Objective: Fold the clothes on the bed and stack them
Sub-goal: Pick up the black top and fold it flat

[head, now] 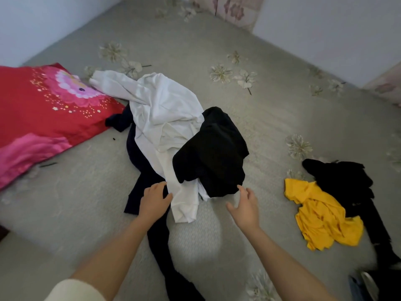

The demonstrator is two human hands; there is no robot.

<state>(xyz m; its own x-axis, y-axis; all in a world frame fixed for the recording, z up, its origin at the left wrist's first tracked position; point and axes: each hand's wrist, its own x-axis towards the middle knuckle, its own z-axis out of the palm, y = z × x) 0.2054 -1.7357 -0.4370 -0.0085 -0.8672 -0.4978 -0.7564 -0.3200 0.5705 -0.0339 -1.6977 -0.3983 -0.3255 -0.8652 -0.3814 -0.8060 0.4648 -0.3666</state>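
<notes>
Pull the black top [212,148] and the white shirt [160,118] under it will likely drag along, with the navy piece [138,157] beneath both: they are tangled. Your left grip [155,198] lies loose on the navy cloth, beside the white hem; your right grip [245,205] is spread wide, holding nothing, at the black edge. All lies crumpled, unfolded, midway up the bed [65,203]; a yellow piece [321,216] sits well apart.
</notes>
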